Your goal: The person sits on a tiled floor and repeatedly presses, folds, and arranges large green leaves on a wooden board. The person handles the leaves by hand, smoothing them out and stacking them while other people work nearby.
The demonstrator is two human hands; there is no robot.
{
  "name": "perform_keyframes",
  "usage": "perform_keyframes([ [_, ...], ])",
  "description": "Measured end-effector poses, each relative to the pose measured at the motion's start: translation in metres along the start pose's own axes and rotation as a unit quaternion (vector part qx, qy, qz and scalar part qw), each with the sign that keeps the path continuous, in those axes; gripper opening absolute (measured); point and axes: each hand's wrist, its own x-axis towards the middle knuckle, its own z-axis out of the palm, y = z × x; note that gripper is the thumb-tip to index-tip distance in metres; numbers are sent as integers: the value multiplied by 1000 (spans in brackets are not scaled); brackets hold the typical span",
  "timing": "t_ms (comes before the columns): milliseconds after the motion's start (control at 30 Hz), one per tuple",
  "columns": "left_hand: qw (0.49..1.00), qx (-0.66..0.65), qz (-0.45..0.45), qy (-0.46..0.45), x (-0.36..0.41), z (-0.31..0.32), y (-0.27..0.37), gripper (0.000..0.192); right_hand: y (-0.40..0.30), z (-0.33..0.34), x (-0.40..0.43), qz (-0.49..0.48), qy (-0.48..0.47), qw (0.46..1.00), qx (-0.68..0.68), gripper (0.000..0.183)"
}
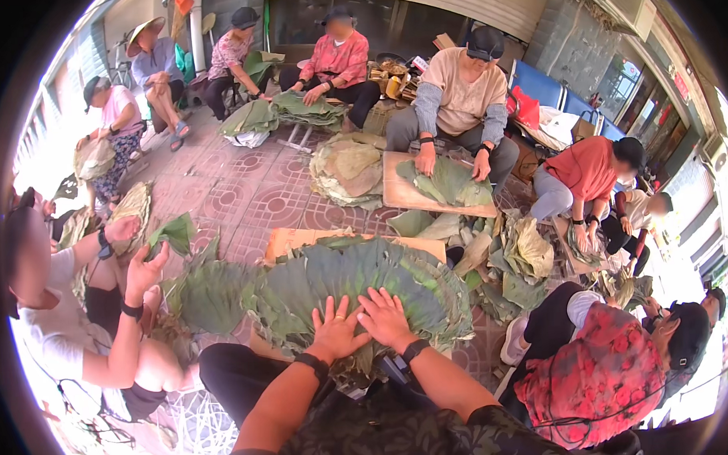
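In front of me lies a broad stack of large green lotus leaves (353, 267), spread on a board (286, 241) whose far edge shows beyond them. My left hand (337, 331) rests flat on the near part of the top leaf, fingers apart. Beside it my right hand (388, 317) presses on the same leaf, also with spread fingers; the thumbs almost meet. Neither hand grasps anything. Crumpled leaf edges (354, 366) hang down below my wrists. To the left, more green leaves (213, 296) adjoin the stack.
At my left a person holds up a folded leaf (175, 234). Opposite, another works leaves on a wooden board (398, 184), beside a pile of dried leaves (347, 168). Loose leaves (521, 258) lie to the right, near a seated person in a red patterned top (598, 376). White strapping (202, 425) lies at lower left.
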Motion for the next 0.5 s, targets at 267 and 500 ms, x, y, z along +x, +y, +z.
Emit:
perform_keyframes([
  [267,1000,-5,-8,-18,0,-1,-2,80,-2,2,0,-7,8,1000,14,52],
  [500,1000,-15,3,-21,-4,-9,0,77,3,8,2,-4,10,1000,1,54],
])
